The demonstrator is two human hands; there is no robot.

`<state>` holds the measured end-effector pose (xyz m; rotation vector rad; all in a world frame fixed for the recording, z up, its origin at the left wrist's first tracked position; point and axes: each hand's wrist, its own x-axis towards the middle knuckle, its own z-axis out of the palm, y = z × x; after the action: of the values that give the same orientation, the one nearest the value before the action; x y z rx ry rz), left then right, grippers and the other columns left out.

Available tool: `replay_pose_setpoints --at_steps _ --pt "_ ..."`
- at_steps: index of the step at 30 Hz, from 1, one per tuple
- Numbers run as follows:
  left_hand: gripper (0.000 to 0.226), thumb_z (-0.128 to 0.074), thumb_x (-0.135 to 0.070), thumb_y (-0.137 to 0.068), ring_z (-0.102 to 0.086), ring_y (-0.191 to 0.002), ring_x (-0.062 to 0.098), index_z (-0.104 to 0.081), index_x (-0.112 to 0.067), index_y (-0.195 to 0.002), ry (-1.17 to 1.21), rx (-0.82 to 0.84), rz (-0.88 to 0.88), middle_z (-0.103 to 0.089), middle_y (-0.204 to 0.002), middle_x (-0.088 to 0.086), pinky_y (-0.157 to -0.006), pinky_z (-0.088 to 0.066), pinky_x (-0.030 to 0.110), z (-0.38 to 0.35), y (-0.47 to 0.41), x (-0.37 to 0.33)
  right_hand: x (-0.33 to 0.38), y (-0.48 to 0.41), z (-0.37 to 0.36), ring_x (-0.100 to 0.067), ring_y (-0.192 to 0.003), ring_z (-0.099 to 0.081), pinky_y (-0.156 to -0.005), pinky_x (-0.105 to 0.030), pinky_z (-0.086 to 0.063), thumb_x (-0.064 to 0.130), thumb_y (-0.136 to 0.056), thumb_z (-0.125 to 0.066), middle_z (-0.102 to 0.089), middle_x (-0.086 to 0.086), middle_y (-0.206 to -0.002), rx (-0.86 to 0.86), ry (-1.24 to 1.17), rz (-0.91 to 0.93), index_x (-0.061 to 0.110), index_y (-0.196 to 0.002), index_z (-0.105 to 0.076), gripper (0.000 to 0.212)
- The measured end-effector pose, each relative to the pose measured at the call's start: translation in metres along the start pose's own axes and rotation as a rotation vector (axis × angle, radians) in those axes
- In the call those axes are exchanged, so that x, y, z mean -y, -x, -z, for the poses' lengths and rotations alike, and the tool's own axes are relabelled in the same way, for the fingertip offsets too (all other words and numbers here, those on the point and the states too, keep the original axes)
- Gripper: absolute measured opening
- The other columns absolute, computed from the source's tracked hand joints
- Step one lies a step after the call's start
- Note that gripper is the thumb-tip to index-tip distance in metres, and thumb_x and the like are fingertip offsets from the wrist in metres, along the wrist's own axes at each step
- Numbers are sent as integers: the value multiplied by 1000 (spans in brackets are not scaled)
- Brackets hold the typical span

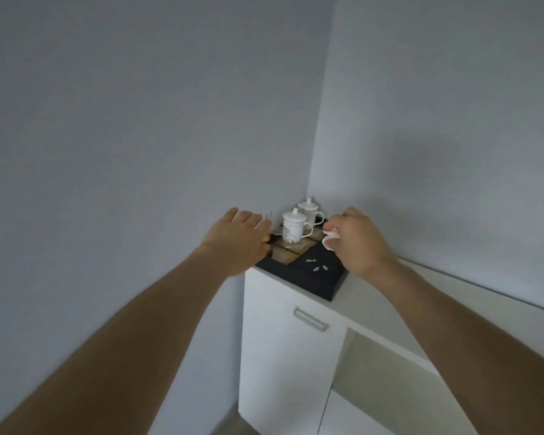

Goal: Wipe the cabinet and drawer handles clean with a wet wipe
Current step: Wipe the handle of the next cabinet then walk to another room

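Wet wipe (331, 237): from my remote seat it reads as a small, soft, crumpled white wad, held up above the right end of the black tray (314, 279) and well apart from the handle (311, 320) lower down. My right hand (358, 244) has its fingers curled in and pinches the wipe at the fingertips, so only a rounded lobe of it pokes out on the left side of the fist. My left hand (236, 243) is spread flat, back upward, fingers stretched forward and close together over the tray's left edge; the fingertips are blurred and I cannot tell whether they touch the tray or the wall (139, 127) behind it. The handle is a slim, straight bar of brushed grey metal, set level near the top of the smooth matte white cabinet (274, 356) front. The tray is a dark rectangular slab with tan woven-looking panels at its far half and a few tiny pale bits (316, 265) lying on its near half. Two glossy white lidded cups, the near cup (292, 229) and the far cup (310, 212), stand upright on it in the corner, each with a knob on top and a loop grip on the right. A pale cream countertop (377, 298) runs off to the right, with an open recess (387, 372) beneath it.
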<state>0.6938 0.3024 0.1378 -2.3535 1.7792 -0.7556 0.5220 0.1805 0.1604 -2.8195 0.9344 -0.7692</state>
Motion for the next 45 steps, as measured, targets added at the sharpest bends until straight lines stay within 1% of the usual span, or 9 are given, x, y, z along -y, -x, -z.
replay_pose_setpoints --at_steps 4,7,13,15,20,28,35,40,45 --pt "51 -28 -41 -102 -28 -138 23 -24 -16 -146 -76 82 112 -31 -151 5 -115 -13 37 29 76 4 45 26 4 -31 -100 -56 -89 -37 -47 10 -88 -60 -51 -13 -121 54 -94 141 10 -114 -63 26" --pt "53 -27 -42 -102 -24 -140 22 -21 -16 -147 -130 148 234 -27 -153 4 -115 -10 36 52 140 20 95 42 4 -30 -100 -56 -88 -32 -46 11 -88 -60 -52 -12 -115 81 -177 259 11 -112 -63 25" --pt "54 -29 -43 -102 -23 -140 21 -20 -17 -148 -189 243 504 -26 -153 2 -116 -8 35 99 311 47 225 102 2 -29 -97 -58 -83 -29 -45 15 -88 -60 -52 -9 -111 130 -354 484 12 -109 -64 21" --pt "55 -28 -43 -102 -22 -141 20 -19 -17 -148 -230 309 631 -25 -154 2 -116 -7 35 125 391 53 284 139 5 -29 -97 -58 -83 -29 -45 15 -87 -60 -53 -9 -111 155 -413 589 12 -109 -64 22" --pt "55 -29 -43 -102 -22 -141 18 -18 -18 -149 -343 424 920 -23 -155 0 -117 -8 34 212 612 43 444 275 33 -29 -97 -57 -82 -29 -44 14 -86 -60 -53 -9 -110 264 -593 832 12 -108 -65 23" --pt "57 -29 -45 -102 -22 -141 21 -17 -16 -149 -462 614 1309 -24 -155 2 -117 -14 36 364 931 -48 648 559 108 -27 -97 -57 -87 -34 -47 13 -86 -57 -53 -10 -112 423 -844 1205 10 -109 -66 25" --pt "57 -30 -44 -101 -21 -142 19 -16 -16 -150 -492 667 1549 -25 -154 1 -118 -8 36 435 1115 -110 769 738 160 -26 -96 -56 -84 -33 -48 15 -90 -53 -53 -10 -113 485 -875 1485 8 -113 -63 26" --pt "55 -32 -44 -101 -25 -139 17 -20 -17 -148 -511 685 1653 -32 -150 -1 -116 -10 31 454 1227 -123 854 834 171 -27 -98 -56 -84 -35 -49 15 -90 -52 -53 -11 -114 525 -866 1591 8 -111 -62 24" --pt "53 -30 -42 -102 -25 -139 16 -20 -18 -149 -494 768 1699 -34 -149 -1 -116 -12 31 481 1345 -109 964 923 173 -28 -100 -57 -88 -37 -48 16 -89 -55 -54 -11 -115 565 -900 1636 10 -112 -63 25"
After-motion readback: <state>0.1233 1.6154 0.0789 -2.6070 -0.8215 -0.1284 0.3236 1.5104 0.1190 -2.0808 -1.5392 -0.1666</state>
